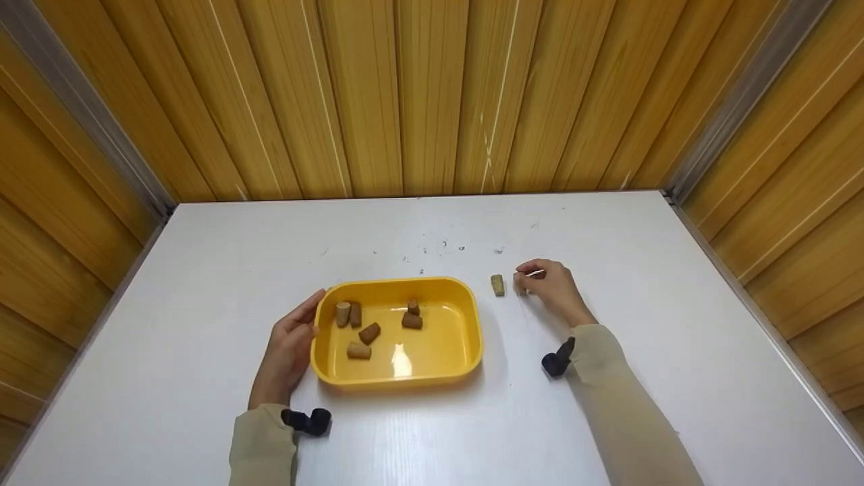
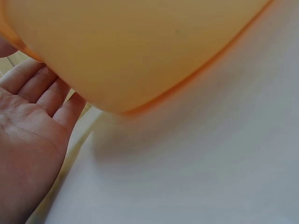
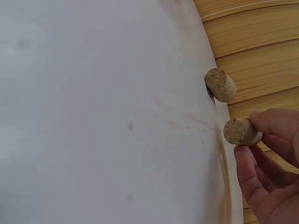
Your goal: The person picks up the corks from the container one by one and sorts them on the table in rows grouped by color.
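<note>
In the head view, a yellow plastic tray (image 1: 398, 383) holds several corks, among them a pale cork (image 1: 359, 351) and a dark brown cork (image 1: 369, 333). My left hand (image 1: 287, 347) rests against the tray's left side, its fingers nearly straight along the outer wall. From the left wrist, the palm faces up and the fingertips go out of sight at the tray wall (image 2: 140, 56). To the right of the tray, my right hand (image 1: 555, 291) pinches a cork (image 3: 240, 131) between thumb and fingers. Just left of that hand, another cork (image 1: 497, 285) lies on the table.
The white table (image 1: 236, 236) carries small dark marks beyond the tray. Wood-patterned panels (image 1: 432, 101) enclose its back and both sides, with metal posts at the rear corners. Black wrist devices (image 1: 307, 422) sit at both sleeves.
</note>
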`<state>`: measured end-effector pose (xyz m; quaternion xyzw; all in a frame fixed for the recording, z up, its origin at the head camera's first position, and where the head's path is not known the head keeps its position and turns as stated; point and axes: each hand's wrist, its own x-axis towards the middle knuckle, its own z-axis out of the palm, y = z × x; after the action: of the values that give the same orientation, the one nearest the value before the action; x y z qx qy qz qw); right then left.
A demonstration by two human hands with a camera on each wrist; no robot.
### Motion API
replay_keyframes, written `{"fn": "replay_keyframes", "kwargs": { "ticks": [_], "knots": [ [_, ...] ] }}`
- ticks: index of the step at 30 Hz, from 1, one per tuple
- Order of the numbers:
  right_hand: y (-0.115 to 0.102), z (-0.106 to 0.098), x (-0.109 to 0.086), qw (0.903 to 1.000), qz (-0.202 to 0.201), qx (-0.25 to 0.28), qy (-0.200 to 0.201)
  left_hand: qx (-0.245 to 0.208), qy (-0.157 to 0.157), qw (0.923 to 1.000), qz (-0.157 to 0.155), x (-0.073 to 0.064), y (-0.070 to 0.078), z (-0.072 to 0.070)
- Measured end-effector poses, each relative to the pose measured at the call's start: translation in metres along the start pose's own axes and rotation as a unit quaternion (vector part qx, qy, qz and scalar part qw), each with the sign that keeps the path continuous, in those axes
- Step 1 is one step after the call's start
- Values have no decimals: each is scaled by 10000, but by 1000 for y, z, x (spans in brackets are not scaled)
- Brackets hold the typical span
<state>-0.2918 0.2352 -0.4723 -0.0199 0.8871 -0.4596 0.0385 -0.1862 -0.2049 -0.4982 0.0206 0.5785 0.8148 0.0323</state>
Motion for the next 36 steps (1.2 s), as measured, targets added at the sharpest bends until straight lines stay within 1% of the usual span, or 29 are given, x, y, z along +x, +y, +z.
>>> {"fn": "replay_keyframes", "kwargs": {
  "ticks": [4, 8, 13, 23, 29, 36],
  "knots": [
    [0, 2, 1, 9999, 50, 102, -57, 18, -37, 10000, 37, 0, -1, 0],
    [1, 4, 2, 9999, 95, 32, -29, 11, -65, 10000, 48, 0, 0, 0],
    [1, 5, 4, 9998, 186, -45, -13, 82, -56, 9999, -18, -1, 1, 0],
    [1, 8, 5, 9994, 322, -116, -1, -96, 13, 9999, -68, 0, 1, 0],
    [1, 8, 5, 9994, 342, -98, -21, -11, -31, 9999, -102, 0, 1, -1],
    [1, 8, 5, 9997, 237, -114, 14, -1, -17, 9999, -99, 0, 2, -1]
  ]
}}
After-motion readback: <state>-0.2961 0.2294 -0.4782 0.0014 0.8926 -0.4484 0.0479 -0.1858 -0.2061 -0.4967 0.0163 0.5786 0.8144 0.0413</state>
